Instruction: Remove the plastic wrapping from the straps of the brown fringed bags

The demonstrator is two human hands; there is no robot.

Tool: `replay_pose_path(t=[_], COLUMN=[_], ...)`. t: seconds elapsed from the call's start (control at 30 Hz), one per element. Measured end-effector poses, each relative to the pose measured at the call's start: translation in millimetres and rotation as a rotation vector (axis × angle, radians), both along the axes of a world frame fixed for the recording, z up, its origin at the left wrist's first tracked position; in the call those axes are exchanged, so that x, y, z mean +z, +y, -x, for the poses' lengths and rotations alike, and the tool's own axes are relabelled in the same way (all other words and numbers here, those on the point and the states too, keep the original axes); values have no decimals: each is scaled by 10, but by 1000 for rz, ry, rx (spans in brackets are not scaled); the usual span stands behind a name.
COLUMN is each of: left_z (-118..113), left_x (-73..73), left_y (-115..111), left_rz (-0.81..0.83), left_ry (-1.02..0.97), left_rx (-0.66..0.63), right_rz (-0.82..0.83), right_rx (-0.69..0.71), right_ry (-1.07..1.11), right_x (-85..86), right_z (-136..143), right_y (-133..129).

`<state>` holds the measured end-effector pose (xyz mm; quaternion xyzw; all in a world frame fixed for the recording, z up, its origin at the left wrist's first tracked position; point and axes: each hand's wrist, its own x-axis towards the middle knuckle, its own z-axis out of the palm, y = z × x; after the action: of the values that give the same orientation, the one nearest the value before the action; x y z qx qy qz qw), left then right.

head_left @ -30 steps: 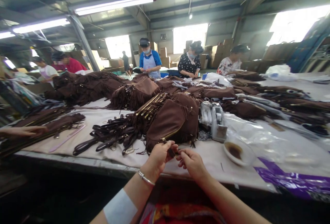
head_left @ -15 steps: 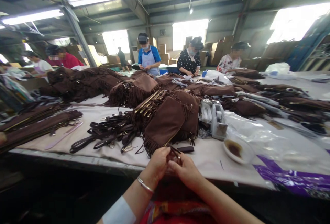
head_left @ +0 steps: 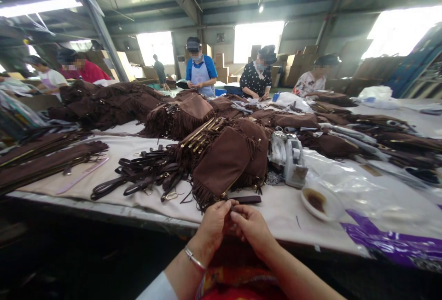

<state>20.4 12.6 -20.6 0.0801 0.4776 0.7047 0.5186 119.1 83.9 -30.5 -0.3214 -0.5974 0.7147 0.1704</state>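
My left hand [head_left: 214,222] and my right hand [head_left: 251,226] meet at the table's front edge, fingers closed and pinching at the near corner of a brown fringed bag [head_left: 219,157]. What lies between the fingertips is small, dark and mostly hidden. The bag lies on a stack of similar bags with gold zippers. Behind my right hand, a dark strap [head_left: 247,199] rests on the cloth. Left of the bag is a pile of dark wrist straps [head_left: 138,175] with metal clips.
A tape dispenser [head_left: 295,164] and a white dish of brown liquid [head_left: 319,202] stand right of the bag, near clear plastic and a purple-printed bag [head_left: 390,240]. A pink comb [head_left: 83,175] lies left. Several people work across the table [head_left: 276,208].
The strap end that showed between my hands is now mostly covered by my fingers. My right hand has turned and curled more. The view has shifted slightly.
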Motion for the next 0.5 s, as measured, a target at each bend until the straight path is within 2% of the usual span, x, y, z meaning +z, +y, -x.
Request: replay_pose_path(t=[0.1,0.2,0.3,0.37,0.5], left_z=[-26,-45,-61,-62,-37], left_x=[-12,-36,-44,-31,16], left_y=[24,56,73,76,78], left_rz=[50,106,134,113,3], left_ry=[61,146,184,140,-27], left_rx=[43,123,154,126,-23], right_rz=[-230,-462,-528,-391,242], right_rx=[37,8,-34,-23,109], right_ry=[-31,-26,-11,35,13], right_x=[-12,25,73,91,82], right_z=[-12,-28,-20,-2,9], right_y=[-18,-27,-28,-12,50])
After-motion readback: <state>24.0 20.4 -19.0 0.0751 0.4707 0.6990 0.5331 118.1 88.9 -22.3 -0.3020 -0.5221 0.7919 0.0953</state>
